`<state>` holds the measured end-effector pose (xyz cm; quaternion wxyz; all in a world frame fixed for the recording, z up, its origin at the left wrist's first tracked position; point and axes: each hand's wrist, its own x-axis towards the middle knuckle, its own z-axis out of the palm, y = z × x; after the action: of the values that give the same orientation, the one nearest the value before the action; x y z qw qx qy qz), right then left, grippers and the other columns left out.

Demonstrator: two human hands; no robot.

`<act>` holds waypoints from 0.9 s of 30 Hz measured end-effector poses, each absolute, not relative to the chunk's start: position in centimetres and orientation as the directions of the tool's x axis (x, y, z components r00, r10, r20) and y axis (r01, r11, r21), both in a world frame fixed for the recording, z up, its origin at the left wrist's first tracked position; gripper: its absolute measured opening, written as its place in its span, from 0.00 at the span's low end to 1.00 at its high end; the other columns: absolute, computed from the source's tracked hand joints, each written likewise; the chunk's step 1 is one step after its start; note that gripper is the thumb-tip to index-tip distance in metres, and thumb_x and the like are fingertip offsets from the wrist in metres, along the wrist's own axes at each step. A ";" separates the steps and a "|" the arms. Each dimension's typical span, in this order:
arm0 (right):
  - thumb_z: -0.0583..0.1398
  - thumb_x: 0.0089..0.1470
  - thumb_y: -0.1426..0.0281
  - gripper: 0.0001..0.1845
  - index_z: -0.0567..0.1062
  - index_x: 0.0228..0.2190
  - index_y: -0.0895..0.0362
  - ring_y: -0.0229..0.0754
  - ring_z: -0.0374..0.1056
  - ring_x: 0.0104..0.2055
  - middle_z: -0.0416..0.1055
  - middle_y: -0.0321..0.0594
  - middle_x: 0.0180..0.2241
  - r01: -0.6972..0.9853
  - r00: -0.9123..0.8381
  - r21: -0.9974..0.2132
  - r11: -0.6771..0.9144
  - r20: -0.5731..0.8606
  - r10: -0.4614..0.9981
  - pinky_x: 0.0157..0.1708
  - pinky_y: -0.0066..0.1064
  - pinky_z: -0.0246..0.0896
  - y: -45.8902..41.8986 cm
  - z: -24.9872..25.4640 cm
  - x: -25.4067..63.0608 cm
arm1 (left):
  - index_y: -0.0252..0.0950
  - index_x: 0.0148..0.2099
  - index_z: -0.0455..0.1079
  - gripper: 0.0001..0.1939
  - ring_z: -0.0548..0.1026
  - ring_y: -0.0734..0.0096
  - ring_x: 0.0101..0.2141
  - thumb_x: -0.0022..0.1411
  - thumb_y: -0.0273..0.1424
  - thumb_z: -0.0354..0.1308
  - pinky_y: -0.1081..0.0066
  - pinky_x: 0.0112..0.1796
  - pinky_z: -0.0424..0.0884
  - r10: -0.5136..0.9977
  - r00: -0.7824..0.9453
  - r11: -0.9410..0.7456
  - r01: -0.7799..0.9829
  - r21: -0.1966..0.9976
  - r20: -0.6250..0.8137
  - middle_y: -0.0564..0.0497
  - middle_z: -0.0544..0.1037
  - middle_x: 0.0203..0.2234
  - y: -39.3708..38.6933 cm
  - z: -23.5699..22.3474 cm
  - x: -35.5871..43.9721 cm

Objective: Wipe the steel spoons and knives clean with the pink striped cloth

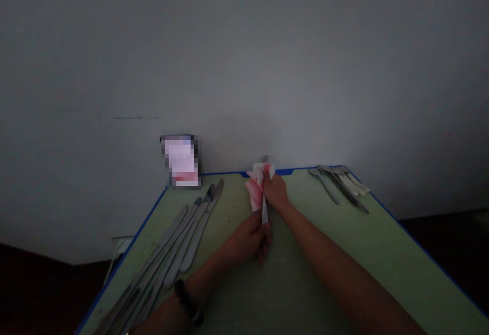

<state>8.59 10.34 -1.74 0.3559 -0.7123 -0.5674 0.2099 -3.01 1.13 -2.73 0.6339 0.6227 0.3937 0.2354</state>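
A table knife (265, 214) is held up over the middle of the table, pointing away from me. My left hand (254, 235) is closed around its near end, and a dark beaded bracelet (187, 302) is on that wrist. Farther up, my right hand (275, 191) pinches a pink and white cloth (255, 195) wrapped around the knife. The knife's far tip pokes out above the cloth; the part between is hidden by cloth and fingers.
Several table knives (194, 238) lie in a spread row at the left of the green table (305, 269). Spoons and forks (340, 185), some with white handles, lie at the back right. A blurred-out phone-like screen (181, 162) leans on the grey wall (244, 60).
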 end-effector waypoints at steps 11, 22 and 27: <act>0.42 0.59 0.58 0.27 0.72 0.40 0.62 0.48 0.68 0.44 0.72 0.55 0.39 0.743 0.163 -0.661 -0.108 0.022 0.986 0.40 0.33 0.58 5.4 -2.1 8.3 | 0.36 0.31 0.54 0.06 0.65 0.79 0.13 0.59 0.32 0.45 0.77 0.14 0.64 0.798 0.569 0.098 0.203 0.974 -0.199 0.58 0.66 0.16 1.4 -3.0 -2.8; 0.41 0.60 0.61 0.25 0.71 0.40 0.63 0.49 0.68 0.45 0.72 0.56 0.40 0.725 0.224 -0.682 -0.100 0.096 0.970 0.41 0.33 0.58 11.1 -1.8 8.1 | 0.37 0.33 0.54 0.04 0.67 0.79 0.14 0.61 0.30 0.42 0.79 0.13 0.63 0.786 0.558 0.126 0.279 0.952 -0.268 0.56 0.67 0.20 1.1 -2.5 -2.7; 0.41 0.60 0.65 0.23 0.71 0.40 0.63 0.49 0.67 0.46 0.71 0.55 0.42 0.701 0.227 -0.711 -0.056 0.147 0.963 0.42 0.34 0.58 13.2 -1.8 8.4 | 0.37 0.31 0.51 0.06 0.66 0.79 0.13 0.62 0.31 0.41 0.79 0.13 0.63 0.777 0.555 0.139 0.310 0.941 -0.297 0.58 0.66 0.18 1.1 -2.2 -2.7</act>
<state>8.41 13.23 -1.83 0.3474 -0.7019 -0.5926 0.1884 -2.69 1.07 -2.23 0.6186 0.6285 0.4321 0.1889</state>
